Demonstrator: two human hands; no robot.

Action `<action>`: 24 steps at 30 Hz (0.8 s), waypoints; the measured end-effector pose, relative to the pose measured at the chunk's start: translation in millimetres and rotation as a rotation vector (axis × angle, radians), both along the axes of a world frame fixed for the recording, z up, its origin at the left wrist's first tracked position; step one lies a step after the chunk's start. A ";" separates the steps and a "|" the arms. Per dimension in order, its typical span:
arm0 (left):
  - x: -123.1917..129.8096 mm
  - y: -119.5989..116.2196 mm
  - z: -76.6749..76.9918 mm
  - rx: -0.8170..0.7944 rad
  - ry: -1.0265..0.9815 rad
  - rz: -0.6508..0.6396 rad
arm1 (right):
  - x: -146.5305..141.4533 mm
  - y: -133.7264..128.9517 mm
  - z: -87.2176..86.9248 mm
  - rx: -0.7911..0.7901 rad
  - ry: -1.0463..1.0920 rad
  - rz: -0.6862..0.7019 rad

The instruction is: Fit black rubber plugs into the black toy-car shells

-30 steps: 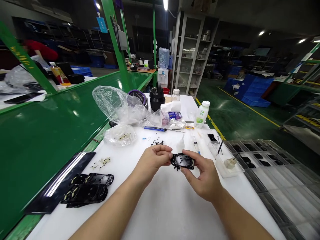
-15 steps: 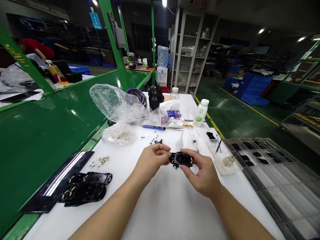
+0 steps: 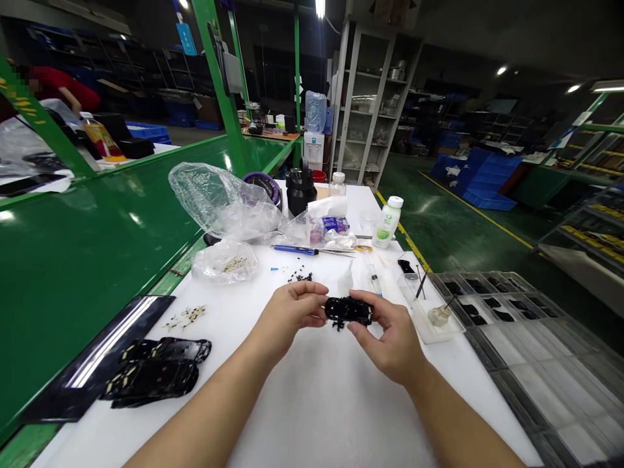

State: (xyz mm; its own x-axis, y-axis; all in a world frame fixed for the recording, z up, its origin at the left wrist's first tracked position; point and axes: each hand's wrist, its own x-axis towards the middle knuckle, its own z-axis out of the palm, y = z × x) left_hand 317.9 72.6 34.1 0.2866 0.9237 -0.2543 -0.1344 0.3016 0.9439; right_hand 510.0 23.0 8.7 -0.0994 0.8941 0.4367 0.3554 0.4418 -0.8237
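Note:
A small glossy black part (image 3: 347, 311) is held between both hands above the white table. My right hand (image 3: 390, 331) grips its right end between thumb and fingers. At its left end, my left hand (image 3: 297, 312) has thumb and fingertips closed against the edge. Small black pieces (image 3: 301, 275) lie scattered just behind the hands, and more show below the part. Pale small pieces (image 3: 188, 316) are spread on the left. Larger black parts (image 3: 156, 374) with pale pieces on them are stacked at the left front.
Behind stand a clear plastic bag (image 3: 219, 201), a black bottle (image 3: 300, 192), a tissue pack (image 3: 327, 221) and a white bottle (image 3: 389, 222). A blue cutter (image 3: 295, 249) lies across the table. To the right are a small tray (image 3: 441, 331) and a compartment tray (image 3: 526, 351). A person in red is far left.
The view has shifted slightly. The black part has tilted a little in my hands, and its surface shows differently. Both hands keep their hold.

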 end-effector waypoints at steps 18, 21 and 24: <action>-2.4 -0.3 -0.9 -0.033 -0.050 -0.002 | 1.5 -1.8 3.2 -0.058 0.055 0.024; 0.1 -1.5 0.3 -0.016 -0.032 0.015 | 0.2 -1.4 2.8 -0.066 0.080 0.023; 2.1 -2.4 1.3 0.013 -0.007 0.041 | -0.7 -0.9 2.2 -0.071 0.087 0.011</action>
